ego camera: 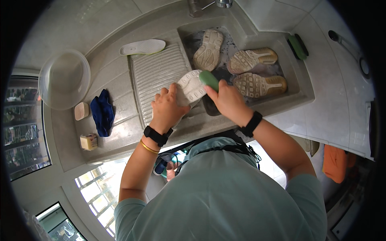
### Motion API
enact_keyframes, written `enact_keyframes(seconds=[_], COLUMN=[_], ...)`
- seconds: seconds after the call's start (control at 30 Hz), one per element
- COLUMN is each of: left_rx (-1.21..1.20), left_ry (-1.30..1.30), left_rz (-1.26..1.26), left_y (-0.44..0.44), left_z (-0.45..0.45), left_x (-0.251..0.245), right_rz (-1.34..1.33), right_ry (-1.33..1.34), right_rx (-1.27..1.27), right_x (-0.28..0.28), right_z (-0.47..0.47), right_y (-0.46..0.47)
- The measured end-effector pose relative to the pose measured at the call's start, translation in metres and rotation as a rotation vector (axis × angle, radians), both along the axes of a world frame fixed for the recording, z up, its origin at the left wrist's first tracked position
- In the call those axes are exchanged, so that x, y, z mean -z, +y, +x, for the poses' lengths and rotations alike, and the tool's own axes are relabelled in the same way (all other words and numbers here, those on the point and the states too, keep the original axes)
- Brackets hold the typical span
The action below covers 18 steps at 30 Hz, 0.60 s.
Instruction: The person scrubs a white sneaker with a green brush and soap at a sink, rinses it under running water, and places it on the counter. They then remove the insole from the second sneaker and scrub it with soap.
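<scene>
My left hand [169,105] grips a pale shoe [190,87], sole up, over the right edge of the ribbed washboard [159,70]. In my right hand [227,101] is a green-backed scrubbing brush [208,80], held against the sole near its toe end; the bristles are hidden. Behind it, in the sink basin [294,86] with shallow dark water, lie several shoes with their soles up: one shoe [208,49] upright in the view at the left, and two yellowed ones [253,60], [260,85] side by side at the right.
A white insole [143,47] lies above the washboard. At the left are a translucent plastic basin [64,79], a dark blue cloth [102,113], a small pink soap dish [81,111] and a wrapped yellowish soap bar [89,142]. Another green brush [297,46] rests on the right ledge. A faucet [196,8] stands behind the sink.
</scene>
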<state>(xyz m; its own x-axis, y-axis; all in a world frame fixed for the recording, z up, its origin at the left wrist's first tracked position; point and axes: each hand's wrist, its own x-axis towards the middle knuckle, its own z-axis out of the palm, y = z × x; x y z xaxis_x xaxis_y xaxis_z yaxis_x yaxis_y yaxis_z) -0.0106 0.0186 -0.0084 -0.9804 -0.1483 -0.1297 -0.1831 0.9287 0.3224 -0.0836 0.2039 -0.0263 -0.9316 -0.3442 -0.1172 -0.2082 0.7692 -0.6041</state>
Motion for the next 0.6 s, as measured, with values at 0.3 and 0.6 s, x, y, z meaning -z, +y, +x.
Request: enact_keyframes(seconds=[0.3,0.6], left_rx=[0.013,0.012], left_ry=[0.006,-0.01], left_rz=[-0.005,-0.01], left_y=[-0.0005,0.0009], left_z=[0.0022,0.0028], left_x=[0.0005,-0.0014], right_rz=[0.073,0.062], right_ry=[0.036,0.115], right_rx=[-0.097,-0.089], right_x=[0.0001,-0.0004], right_z=[0.0018,0.0058], right_y=[0.0033,0.004])
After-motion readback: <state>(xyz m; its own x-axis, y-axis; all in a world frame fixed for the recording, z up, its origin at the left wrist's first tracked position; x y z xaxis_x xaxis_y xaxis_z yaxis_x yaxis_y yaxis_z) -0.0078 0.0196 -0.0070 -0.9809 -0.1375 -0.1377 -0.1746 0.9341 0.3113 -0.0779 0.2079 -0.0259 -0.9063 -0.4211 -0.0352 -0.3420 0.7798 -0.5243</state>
